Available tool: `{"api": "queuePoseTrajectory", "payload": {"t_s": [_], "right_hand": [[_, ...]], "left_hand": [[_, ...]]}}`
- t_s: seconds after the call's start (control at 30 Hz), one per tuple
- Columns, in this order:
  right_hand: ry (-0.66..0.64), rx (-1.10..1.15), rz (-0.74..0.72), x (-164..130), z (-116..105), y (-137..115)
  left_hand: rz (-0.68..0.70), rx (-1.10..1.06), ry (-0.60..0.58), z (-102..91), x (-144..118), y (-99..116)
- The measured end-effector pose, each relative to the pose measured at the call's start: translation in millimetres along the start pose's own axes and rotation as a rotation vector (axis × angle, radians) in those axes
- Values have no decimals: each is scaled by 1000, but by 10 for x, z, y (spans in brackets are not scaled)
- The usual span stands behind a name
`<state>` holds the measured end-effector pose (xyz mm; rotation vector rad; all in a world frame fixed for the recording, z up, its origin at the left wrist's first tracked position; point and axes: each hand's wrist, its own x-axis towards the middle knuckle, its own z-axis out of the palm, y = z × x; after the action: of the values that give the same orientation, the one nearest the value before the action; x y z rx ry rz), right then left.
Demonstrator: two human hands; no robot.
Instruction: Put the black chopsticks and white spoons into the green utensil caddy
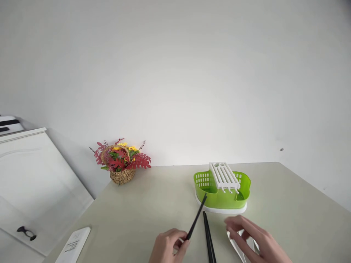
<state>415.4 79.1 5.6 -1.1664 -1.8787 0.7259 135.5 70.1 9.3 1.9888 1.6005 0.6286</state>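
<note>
My left hand (167,246) is at the bottom edge and pinches one black chopstick (197,216), whose tip points up and right toward a green cutlery holder (219,199). The holder has a white slotted rack (224,177) across its top and a white base. Two more black chopsticks (208,237) lie on the table between my hands. My right hand (253,237) hovers with fingers spread over a white object (238,247), mostly hidden beneath it.
A wicker basket of red and yellow artificial flowers (120,162) stands at the table's back left by the wall. A white card with print (73,244) lies near the left front edge. A white cabinet door with a black handle (26,232) is left of the beige table (287,204).
</note>
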Motion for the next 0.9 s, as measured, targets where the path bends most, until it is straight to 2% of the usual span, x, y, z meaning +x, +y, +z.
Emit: {"api": "queuePoseTrajectory", "payload": {"t_s": [0.1, 0.2, 0.27, 0.4, 0.67, 0.9], "right_hand": [[-109, 87, 50, 220, -57, -241], [-205, 112, -16, 454, -156, -500], [-181, 114, -55, 573, -210, -628], [-106, 41, -90, 666, -201, -711], [-175, -76, -145, 597, 37, -688], [-172, -115, -176, 608, 110, -706]], "left_hand": [[123, -177, 40, 33, 48, 223], [143, -311, 63, 115, 116, 384], [142, -376, 80, 173, 146, 415], [119, -421, 136, 283, 139, 304], [51, -435, 156, 421, 79, -77], [35, -448, 147, 435, 60, -139]]}}
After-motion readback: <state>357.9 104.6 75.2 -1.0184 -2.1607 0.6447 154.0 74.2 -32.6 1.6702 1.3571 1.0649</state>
